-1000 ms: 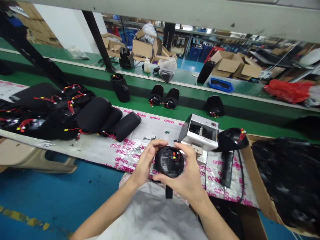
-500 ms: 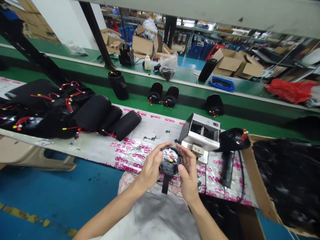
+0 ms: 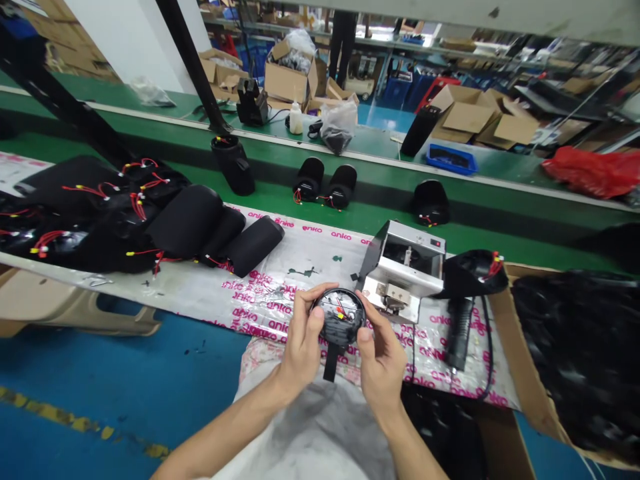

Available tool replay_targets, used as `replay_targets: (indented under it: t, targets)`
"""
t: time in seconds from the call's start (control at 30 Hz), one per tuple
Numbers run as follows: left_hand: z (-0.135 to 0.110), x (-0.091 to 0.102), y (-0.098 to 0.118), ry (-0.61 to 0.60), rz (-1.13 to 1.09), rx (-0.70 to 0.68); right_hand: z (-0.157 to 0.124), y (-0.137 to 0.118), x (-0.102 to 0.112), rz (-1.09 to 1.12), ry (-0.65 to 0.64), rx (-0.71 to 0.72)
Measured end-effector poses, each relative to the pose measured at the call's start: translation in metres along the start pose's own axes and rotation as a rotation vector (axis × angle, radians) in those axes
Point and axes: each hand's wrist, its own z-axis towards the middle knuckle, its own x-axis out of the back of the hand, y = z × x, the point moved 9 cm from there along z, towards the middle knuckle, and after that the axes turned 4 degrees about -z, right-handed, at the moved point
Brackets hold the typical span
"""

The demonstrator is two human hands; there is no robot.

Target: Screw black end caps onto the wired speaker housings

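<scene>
Both my hands hold a round black speaker shell (image 3: 340,319) over my lap, its open end toward me with red and yellow wires inside. My left hand (image 3: 303,343) wraps its left side, fingers curled over the rim. My right hand (image 3: 383,353) grips the right side, thumb on the rim. A black strap hangs from the shell's underside. Just beyond it on the bench stands a small silver metal machine (image 3: 405,267).
A pile of black fabric-covered cylinders with red wires (image 3: 125,220) lies at the left on the printed plastic sheet (image 3: 280,293). More black cylinders (image 3: 325,183) sit on the green conveyor. A black handled tool (image 3: 460,323) lies at the right beside a cardboard box of black parts (image 3: 575,353).
The shell has turned so its open wired end faces me, and my hands have shifted grip lower on it. The view has tilted slightly.
</scene>
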Motion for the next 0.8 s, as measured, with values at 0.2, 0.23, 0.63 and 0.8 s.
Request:
replay_targets:
  t: [0.2, 0.23, 0.63, 0.8]
  targets:
    - [0.010, -0.001, -0.002, 0.033, -0.198, -0.176, 0.000, -0.002, -0.006, 0.087, -0.058, -0.085]
    - [0.011, -0.001, -0.003, 0.034, -0.206, -0.172, -0.001, -0.002, -0.008, 0.120, -0.049, -0.120]
    - [0.014, -0.005, -0.006, -0.127, 0.056, 0.003, -0.001, 0.015, 0.003, -0.055, -0.332, 0.089]
    - [0.016, -0.009, -0.007, -0.160, 0.096, 0.039, 0.003, 0.014, 0.008, -0.180, -0.225, 0.088]
